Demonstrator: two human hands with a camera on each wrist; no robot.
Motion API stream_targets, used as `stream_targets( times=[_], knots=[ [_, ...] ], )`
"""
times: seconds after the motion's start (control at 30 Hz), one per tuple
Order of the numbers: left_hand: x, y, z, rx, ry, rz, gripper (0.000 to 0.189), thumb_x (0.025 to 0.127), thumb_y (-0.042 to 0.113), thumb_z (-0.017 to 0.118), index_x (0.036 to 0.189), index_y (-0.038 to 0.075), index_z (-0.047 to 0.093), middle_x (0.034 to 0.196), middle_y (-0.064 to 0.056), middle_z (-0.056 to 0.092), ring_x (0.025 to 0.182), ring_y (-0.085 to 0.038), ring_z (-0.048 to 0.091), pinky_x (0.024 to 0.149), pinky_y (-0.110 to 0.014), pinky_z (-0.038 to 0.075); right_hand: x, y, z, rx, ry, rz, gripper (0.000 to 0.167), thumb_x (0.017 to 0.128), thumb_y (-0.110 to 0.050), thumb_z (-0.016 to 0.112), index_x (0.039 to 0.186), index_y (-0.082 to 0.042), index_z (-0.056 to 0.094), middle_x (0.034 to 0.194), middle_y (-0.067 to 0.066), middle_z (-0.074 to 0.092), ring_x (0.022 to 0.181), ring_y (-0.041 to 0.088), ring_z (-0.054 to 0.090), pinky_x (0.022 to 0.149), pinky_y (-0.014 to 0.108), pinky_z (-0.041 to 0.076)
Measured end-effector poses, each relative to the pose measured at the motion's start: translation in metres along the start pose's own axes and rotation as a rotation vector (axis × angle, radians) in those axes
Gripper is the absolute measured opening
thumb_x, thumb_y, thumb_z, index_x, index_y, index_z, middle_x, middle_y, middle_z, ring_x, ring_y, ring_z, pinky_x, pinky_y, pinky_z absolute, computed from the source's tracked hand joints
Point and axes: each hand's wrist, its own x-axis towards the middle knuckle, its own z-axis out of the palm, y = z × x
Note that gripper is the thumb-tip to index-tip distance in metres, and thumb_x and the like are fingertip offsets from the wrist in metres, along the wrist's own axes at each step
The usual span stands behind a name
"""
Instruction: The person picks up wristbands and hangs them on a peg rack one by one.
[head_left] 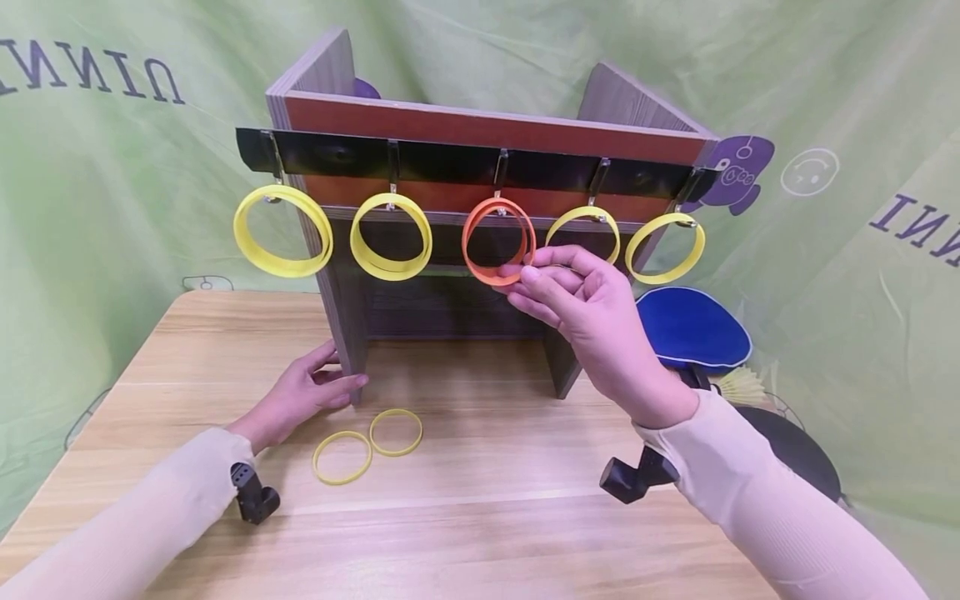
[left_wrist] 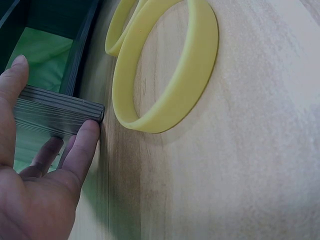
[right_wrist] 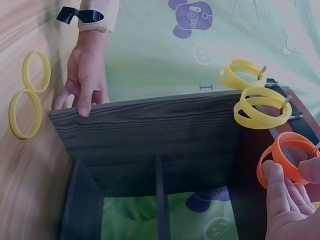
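Orange silicone wristbands [head_left: 467, 242] hang from the middle hook of a black hook rail [head_left: 450, 162]; two loops show in the right wrist view. My right hand [head_left: 600, 312] pinches their lower right side between thumb and fingers. My left hand [head_left: 303, 392] grips the foot of the wooden shelf's side panel [left_wrist: 55, 107], thumb on one face and fingers on the other. On the table near that hand lie two yellow wristbands [head_left: 342, 457], side by side and nearly touching. More yellow wristbands [head_left: 392, 268] hang from the hooks on both sides of the orange ones.
The shelf [head_left: 341, 275] stands at the back of the wooden table [head_left: 487, 500]. Right of it are a blue paddle [head_left: 693, 327], a yellow shuttlecock [head_left: 738, 386] and a dark round object [head_left: 795, 454]. A green printed curtain [head_left: 862, 292] hangs behind.
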Motion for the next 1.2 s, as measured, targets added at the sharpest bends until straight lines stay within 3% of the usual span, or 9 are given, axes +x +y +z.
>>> stream_targets(
  times=[0.23,0.4,0.57,0.77,0.93,1.03,1.2],
  knots=[
    [0.0,-0.001,-0.001,-0.002,0.001,-0.001,0.079,0.1,0.02,0.073,0.166,0.017,0.029,0.149,-0.029,0.047,0.107,-0.002,0.068,0.091,-0.028,0.063,-0.003,0.014,0.001,-0.041,-0.063,0.032,0.017,0.103,0.001,0.061,0.119,-0.001,0.057,0.104,0.001,0.081,0.098,0.018,0.08,0.095,0.032,0.063],
    [0.0,-0.001,-0.001,-0.001,0.002,0.003,0.079,0.1,0.02,0.073,0.166,0.018,0.03,0.149,-0.028,0.047,0.108,-0.002,0.068,0.091,-0.027,0.063,-0.006,0.032,0.005,-0.089,-0.12,0.068,0.02,0.102,0.002,0.062,0.121,0.008,0.057,0.11,0.015,0.08,0.097,0.021,0.08,0.092,0.037,0.065],
    [0.0,-0.001,0.0,-0.003,0.001,0.001,0.079,0.1,0.02,0.073,0.166,0.017,0.03,0.15,-0.029,0.047,0.107,-0.002,0.068,0.091,-0.027,0.064,-0.007,0.06,0.016,-0.161,-0.205,0.133,0.02,0.101,0.001,0.063,0.118,0.012,0.059,0.112,0.03,0.075,0.093,0.02,0.08,0.09,0.041,0.066],
    [-0.001,-0.002,0.0,-0.001,0.008,0.002,0.077,0.1,0.02,0.073,0.165,0.016,0.032,0.149,-0.029,0.049,0.108,-0.003,0.068,0.091,-0.028,0.064,-0.001,0.105,0.029,-0.286,-0.3,0.185,0.018,0.099,-0.001,0.066,0.113,0.01,0.064,0.105,0.032,0.073,0.083,0.011,0.075,0.088,0.045,0.066],
    [-0.004,-0.003,-0.001,0.008,0.022,-0.004,0.076,0.099,0.021,0.074,0.164,0.016,0.034,0.15,-0.028,0.049,0.108,-0.004,0.068,0.091,-0.029,0.064,0.01,0.142,0.047,-0.375,-0.356,0.214,0.018,0.097,-0.001,0.066,0.111,0.01,0.067,0.102,0.03,0.072,0.085,0.034,0.074,0.085,0.052,0.066],
    [-0.004,-0.003,-0.001,0.006,0.019,-0.004,0.077,0.099,0.021,0.074,0.165,0.018,0.033,0.151,-0.029,0.049,0.109,-0.003,0.068,0.091,-0.029,0.064,0.013,0.16,0.058,-0.443,-0.385,0.203,0.017,0.096,0.001,0.065,0.109,0.011,0.068,0.097,0.027,0.072,0.085,0.041,0.072,0.078,0.046,0.067],
    [-0.002,-0.002,0.0,-0.002,0.013,0.0,0.079,0.1,0.02,0.073,0.166,0.018,0.03,0.151,-0.029,0.048,0.108,-0.002,0.068,0.091,-0.029,0.064,0.017,0.184,0.067,-0.641,-0.417,0.13,0.01,0.095,-0.002,0.069,0.101,0.004,0.072,0.09,0.016,0.074,0.071,0.008,0.062,0.068,0.016,0.055]
  ],
)
